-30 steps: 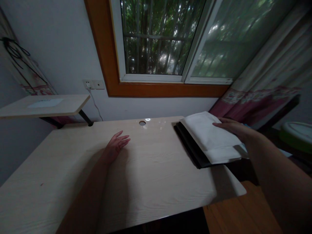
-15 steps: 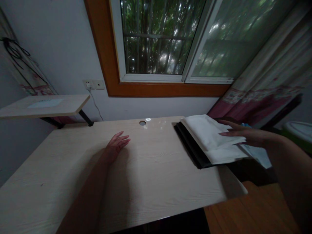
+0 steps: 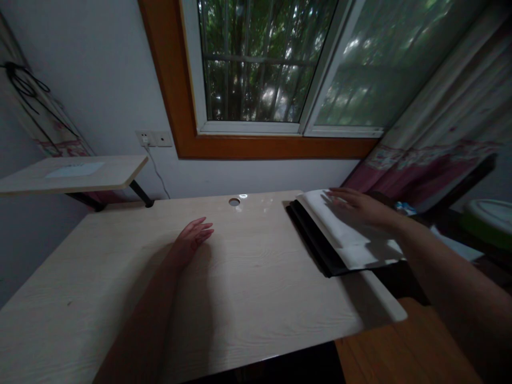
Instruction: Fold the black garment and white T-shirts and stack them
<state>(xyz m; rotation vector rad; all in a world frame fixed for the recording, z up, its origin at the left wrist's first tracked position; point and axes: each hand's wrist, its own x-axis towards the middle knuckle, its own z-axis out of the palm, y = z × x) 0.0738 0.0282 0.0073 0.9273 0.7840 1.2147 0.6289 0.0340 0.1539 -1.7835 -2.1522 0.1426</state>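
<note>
A folded white cloth (image 3: 356, 256) lies on a black folded item (image 3: 314, 240) at the desk's right side; whether the black one is also cloth I cannot tell. Over the white cloth reaches my right hand (image 3: 358, 208), palm down with fingers stretched toward its far edge. I cannot tell whether the fingertips touch it or hover just above. My left hand (image 3: 191, 240) is at the middle-left of the pale wooden desk (image 3: 256, 288), fingers loosely extended, holding nothing.
A raised shelf (image 3: 108, 176) with a paper sheet (image 3: 74, 169) stands at the left. Behind the desk are a wall socket (image 3: 154, 139) and a cable hole (image 3: 234, 202). At the right are a green tub with a pale lid (image 3: 490, 213) and a brown wooden surface (image 3: 384, 346).
My right hand has moved left and farther over the white cloth, away from its right edge. My left hand has hardly moved.
</note>
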